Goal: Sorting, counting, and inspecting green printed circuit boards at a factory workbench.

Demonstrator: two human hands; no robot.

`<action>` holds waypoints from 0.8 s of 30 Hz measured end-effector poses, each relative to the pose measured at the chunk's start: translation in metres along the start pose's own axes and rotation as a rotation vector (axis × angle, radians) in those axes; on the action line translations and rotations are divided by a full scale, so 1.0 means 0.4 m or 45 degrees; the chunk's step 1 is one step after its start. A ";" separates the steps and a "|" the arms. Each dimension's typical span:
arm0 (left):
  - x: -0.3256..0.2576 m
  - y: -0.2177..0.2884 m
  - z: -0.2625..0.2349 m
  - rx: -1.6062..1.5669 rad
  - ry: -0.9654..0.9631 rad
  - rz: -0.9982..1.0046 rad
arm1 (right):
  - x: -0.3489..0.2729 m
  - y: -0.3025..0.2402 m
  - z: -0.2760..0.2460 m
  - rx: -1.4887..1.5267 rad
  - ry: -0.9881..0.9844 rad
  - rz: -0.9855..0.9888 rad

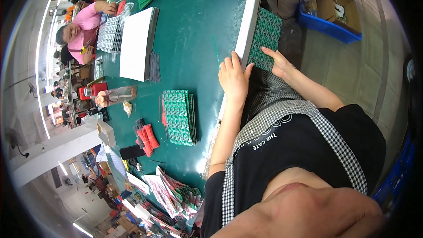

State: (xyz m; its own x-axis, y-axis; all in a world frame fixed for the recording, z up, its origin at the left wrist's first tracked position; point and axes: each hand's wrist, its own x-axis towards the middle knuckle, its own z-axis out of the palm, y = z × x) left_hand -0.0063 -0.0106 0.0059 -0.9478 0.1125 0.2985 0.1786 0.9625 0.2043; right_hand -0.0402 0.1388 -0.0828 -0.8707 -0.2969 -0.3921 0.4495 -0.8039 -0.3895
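Observation:
A green circuit board panel [264, 33] slants down beside the white bar [246, 22] along the table's edge. My right hand [278, 63] grips its near outer corner, thumb on top and the other fingers hidden beneath. My left hand [234, 77] lies flat over the bar, fingers stretched out and nothing visible in them. Close to those fingertips, a thin green strip [216, 50] rests on the table. Further left stands a stack of similar circuit board panels [177, 117], with red wires along its left side.
On the green table [189, 22] are a white stack [136, 44], grey wires [155, 67], red wire bundles [148, 137], a clear bottle [121, 96] and a dark phone [132, 152]. Across it sits a person in pink [83, 26]. Blue crates [328, 26] stand on the floor.

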 end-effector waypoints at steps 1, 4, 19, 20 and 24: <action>0.000 0.006 0.004 0.049 0.024 0.019 | 0.007 0.002 -0.010 0.067 -0.050 0.026; -0.002 0.024 0.024 0.255 -0.021 0.020 | 0.013 0.004 -0.010 0.150 -0.104 0.124; 0.008 0.034 0.021 0.099 -0.049 -0.025 | -0.096 -0.066 0.120 -0.190 0.326 -0.048; 0.008 0.034 0.020 0.099 -0.048 -0.024 | -0.096 -0.066 0.119 -0.190 0.326 -0.049; 0.009 0.035 0.014 0.074 -0.059 -0.028 | -0.100 -0.066 0.126 -0.164 0.316 -0.055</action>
State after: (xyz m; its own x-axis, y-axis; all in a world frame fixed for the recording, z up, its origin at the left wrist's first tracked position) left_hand -0.0087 0.0048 0.0046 -0.9628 0.1009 0.2507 0.1429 0.9774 0.1555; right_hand -0.0273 0.1460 -0.0147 -0.8211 -0.1157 -0.5590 0.4487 -0.7361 -0.5067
